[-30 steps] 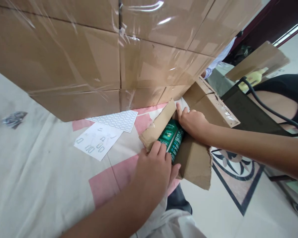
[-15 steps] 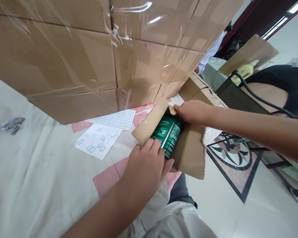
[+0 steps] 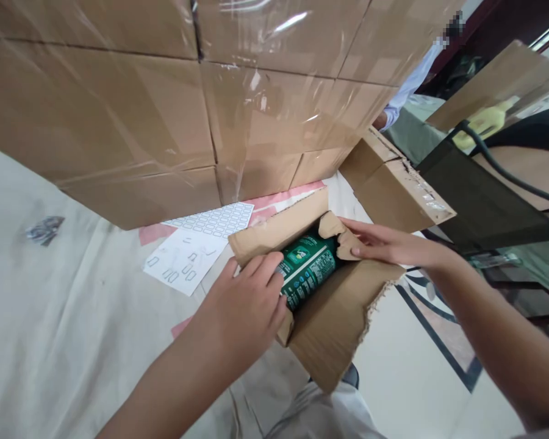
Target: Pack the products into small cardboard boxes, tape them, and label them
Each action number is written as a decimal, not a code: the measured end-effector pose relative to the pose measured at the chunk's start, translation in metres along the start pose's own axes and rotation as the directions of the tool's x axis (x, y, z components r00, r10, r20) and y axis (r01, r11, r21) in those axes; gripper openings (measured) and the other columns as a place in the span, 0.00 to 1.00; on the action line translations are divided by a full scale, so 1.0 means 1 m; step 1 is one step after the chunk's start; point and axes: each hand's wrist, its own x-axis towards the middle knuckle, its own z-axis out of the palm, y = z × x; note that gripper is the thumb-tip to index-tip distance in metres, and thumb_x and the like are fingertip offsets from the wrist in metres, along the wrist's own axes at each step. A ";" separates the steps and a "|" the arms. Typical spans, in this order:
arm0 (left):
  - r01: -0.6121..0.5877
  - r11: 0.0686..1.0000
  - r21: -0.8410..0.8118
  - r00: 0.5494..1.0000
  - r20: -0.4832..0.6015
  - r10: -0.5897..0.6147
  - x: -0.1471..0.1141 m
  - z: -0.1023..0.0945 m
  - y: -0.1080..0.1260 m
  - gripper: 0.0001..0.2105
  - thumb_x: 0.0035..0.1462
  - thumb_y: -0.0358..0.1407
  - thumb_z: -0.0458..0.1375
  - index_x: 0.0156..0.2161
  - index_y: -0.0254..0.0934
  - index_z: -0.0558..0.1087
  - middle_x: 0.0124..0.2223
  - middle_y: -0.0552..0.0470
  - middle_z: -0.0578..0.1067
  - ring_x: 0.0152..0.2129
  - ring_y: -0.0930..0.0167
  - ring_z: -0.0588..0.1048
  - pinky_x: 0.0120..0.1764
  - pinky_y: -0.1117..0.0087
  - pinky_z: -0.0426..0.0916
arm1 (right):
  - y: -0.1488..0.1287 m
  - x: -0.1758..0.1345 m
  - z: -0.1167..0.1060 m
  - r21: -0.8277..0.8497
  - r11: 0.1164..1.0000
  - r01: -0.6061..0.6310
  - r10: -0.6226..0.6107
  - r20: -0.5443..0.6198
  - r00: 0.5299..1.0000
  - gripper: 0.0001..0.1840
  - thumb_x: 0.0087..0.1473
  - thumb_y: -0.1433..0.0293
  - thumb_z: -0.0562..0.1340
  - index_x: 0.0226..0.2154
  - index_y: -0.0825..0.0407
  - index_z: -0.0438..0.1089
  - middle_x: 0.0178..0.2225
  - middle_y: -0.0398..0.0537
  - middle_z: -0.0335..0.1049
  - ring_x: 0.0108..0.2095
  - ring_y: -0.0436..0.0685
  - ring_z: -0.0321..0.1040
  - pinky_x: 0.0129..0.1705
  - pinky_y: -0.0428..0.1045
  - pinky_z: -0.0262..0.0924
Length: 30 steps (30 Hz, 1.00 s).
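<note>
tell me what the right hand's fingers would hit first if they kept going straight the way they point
Probably the torn inner flap of the open brown cardboard box; the right hand points left, its fingertips seemingly already at it, the green can just beyond.

No word or number can be read with certainty here. The green can (image 3: pixel 307 272), lying in the open box (image 3: pixel 333 317), has a label with a white emblem at its far end and a white band with several lines of small white print below it; the letters are too small and blurred to read. Left of the box lie two sticker sheets. The far sheet (image 3: pixel 217 219) shows rows of small outlined blank labels. The near sheet (image 3: pixel 183 259) keeps only a few scattered label outlines, without legible writing. The stacked cartons (image 3: pixel 119 103) show no print.
</note>
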 end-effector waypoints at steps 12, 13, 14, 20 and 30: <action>0.105 0.946 -0.306 0.986 0.159 -0.058 0.001 -0.031 -0.020 0.13 0.72 0.42 0.50 0.36 0.41 0.70 0.53 0.47 0.70 0.45 0.65 0.72 0.48 0.63 0.72 | 0.003 0.011 0.061 0.348 0.931 0.110 -0.026 -0.238 0.971 0.34 0.65 0.47 0.56 0.69 0.39 0.62 0.67 0.42 0.65 0.70 0.72 0.56 0.71 0.66 0.51; 0.106 0.946 -0.307 0.985 0.162 -0.058 0.001 -0.035 -0.021 0.14 0.72 0.42 0.50 0.34 0.41 0.69 0.53 0.48 0.70 0.45 0.65 0.72 0.48 0.64 0.72 | 0.004 0.011 0.064 0.378 0.920 0.104 -0.009 -0.244 0.970 0.34 0.65 0.46 0.56 0.68 0.39 0.63 0.67 0.43 0.66 0.69 0.73 0.57 0.70 0.66 0.53; 0.102 0.947 -0.306 0.986 0.156 -0.056 0.002 -0.038 -0.023 0.13 0.72 0.41 0.50 0.34 0.41 0.68 0.53 0.48 0.70 0.45 0.66 0.72 0.48 0.64 0.72 | 0.006 0.012 0.066 0.404 0.909 0.100 0.005 -0.251 0.968 0.34 0.64 0.45 0.56 0.67 0.40 0.65 0.66 0.44 0.67 0.69 0.74 0.57 0.70 0.66 0.54; 0.210 0.968 -0.138 0.945 -0.226 -0.237 0.001 -0.036 -0.041 0.14 0.68 0.36 0.58 0.56 0.44 0.65 0.63 0.43 0.62 0.63 0.56 0.64 0.64 0.51 0.64 | 0.034 0.015 0.099 0.481 0.846 0.230 0.070 -0.528 0.846 0.28 0.68 0.51 0.49 0.60 0.44 0.71 0.58 0.50 0.74 0.67 0.70 0.61 0.67 0.64 0.58; -0.077 0.945 -0.319 0.991 -0.126 0.038 -0.002 -0.044 -0.049 0.17 0.65 0.26 0.56 0.56 0.44 0.72 0.49 0.55 0.82 0.47 0.68 0.79 0.52 0.65 0.70 | 0.008 0.026 0.158 0.470 0.560 0.682 0.221 -0.878 0.424 0.21 0.57 0.51 0.67 0.50 0.43 0.77 0.48 0.50 0.72 0.51 0.65 0.70 0.55 0.58 0.66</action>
